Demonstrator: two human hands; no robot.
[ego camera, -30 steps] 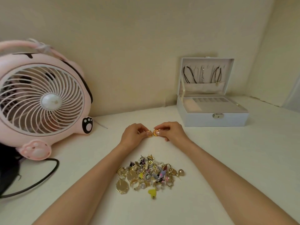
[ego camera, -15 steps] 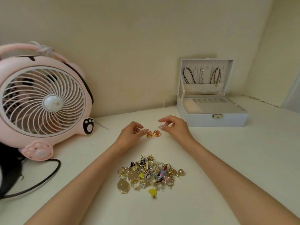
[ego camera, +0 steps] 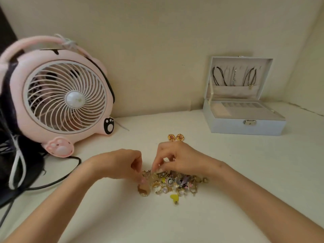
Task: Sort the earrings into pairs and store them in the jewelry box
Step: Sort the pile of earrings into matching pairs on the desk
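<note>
Your left hand — fingers curled, tips in the earring pile, grip unclear | your right hand — pinching over the pile's far edge, what it holds I cannot tell | gold pair side by side on the desk, beyond the pile | box open, back right | fan left

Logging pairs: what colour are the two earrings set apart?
Gold rims, pinkish centres; head view.
</note>
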